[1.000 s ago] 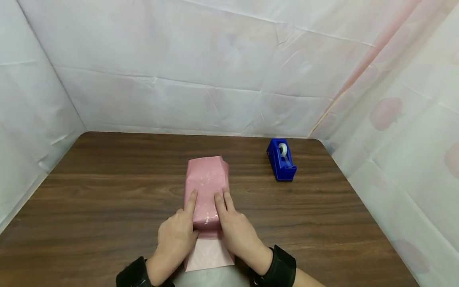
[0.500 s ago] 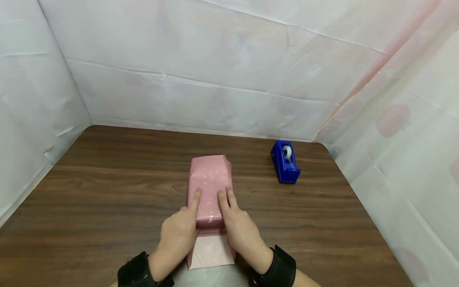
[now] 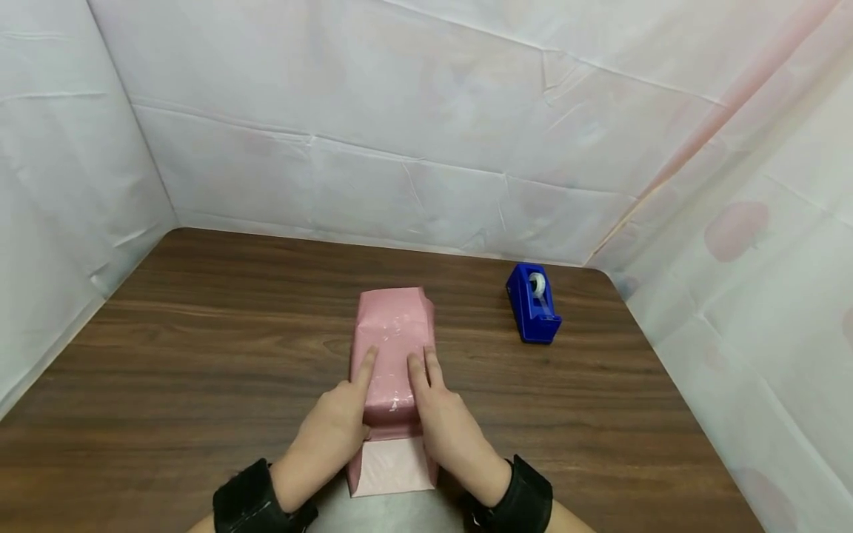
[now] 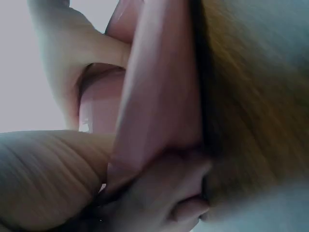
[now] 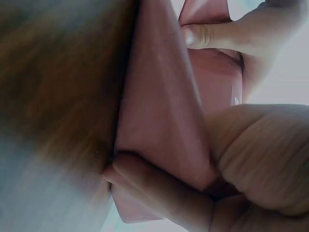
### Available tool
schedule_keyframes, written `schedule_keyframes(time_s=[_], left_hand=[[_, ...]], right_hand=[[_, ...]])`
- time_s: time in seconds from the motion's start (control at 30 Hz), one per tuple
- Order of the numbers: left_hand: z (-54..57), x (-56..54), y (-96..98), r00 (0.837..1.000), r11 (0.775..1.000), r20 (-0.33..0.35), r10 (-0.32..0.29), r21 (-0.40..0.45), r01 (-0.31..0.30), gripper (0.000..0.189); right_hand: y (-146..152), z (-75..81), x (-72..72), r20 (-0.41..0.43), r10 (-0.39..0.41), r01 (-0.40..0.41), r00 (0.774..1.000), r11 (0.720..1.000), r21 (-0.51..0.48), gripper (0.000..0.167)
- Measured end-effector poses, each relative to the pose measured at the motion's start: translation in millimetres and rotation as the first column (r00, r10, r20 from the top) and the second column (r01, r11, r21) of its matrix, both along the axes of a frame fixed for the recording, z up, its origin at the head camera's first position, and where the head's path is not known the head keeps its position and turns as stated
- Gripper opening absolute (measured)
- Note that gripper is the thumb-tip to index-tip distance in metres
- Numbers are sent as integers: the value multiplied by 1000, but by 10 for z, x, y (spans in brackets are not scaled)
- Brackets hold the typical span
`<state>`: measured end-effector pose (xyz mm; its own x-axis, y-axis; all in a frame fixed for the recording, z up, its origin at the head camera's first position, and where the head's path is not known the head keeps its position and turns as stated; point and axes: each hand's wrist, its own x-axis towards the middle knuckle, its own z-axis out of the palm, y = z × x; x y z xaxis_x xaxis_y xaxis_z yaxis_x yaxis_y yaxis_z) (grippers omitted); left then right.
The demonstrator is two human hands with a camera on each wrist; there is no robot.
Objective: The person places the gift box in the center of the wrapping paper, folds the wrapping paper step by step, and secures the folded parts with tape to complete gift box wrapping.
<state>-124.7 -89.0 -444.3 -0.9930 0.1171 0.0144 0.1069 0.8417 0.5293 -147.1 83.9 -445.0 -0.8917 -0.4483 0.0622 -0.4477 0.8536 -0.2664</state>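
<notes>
A box-shaped package (image 3: 392,326) in glossy pink wrapping paper lies lengthwise on the wooden table, in the middle of the head view. Its near end has a paper flap (image 3: 393,466) with a paler inner side, spread toward the person. My left hand (image 3: 336,422) grips the package's left side, index finger along the top and thumb at the near end. On the right side my right hand (image 3: 448,426) grips likewise, two fingers on top. Both wrist views show thumbs inside the paper's side fold (image 4: 161,87) and other fingers outside it. The package's contents are hidden.
A blue tape dispenser (image 3: 533,303) with a roll of clear tape stands at the table's back right. White curtains (image 3: 373,111) enclose the table (image 3: 200,355) at the back and sides. Each wrist wears a black band (image 3: 513,496). A grey surface (image 3: 393,514) shows at the near edge.
The head view has shifted slightly, so the table and dispenser appear a little further right. Both hands keep nearly the same hold on the package, whose near flap looks slightly shorter.
</notes>
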Motion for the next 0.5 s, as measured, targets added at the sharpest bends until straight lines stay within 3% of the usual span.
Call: schedule_keyframes(time_s=[0.1, 0.17, 0.3, 0.4, 0.5], left_hand=[[-6, -10, 3, 1000, 1000, 12, 14, 19, -14, 100], [-22, -7, 3, 1000, 1000, -17, 17, 15, -17, 98], [-54, 5, 1, 996, 1000, -83, 11, 6, -11, 97], [-53, 10, 7, 996, 1000, -89, 9, 10, -8, 96], [-41, 13, 13, 997, 1000, -78, 8, 8, -7, 96]], right_hand=[[-3, 8, 4, -5, -3, 3, 1000, 1000, -6, 80], [-2, 15, 24, -5, -25, 24, 1000, 999, -32, 85], [18, 39, 131, 13, -146, 147, 989, 988, -51, 93], [64, 111, 223, 18, -229, 228, 973, 972, 55, 71], [138, 211, 255, 32, -224, 214, 974, 958, 189, 47]])
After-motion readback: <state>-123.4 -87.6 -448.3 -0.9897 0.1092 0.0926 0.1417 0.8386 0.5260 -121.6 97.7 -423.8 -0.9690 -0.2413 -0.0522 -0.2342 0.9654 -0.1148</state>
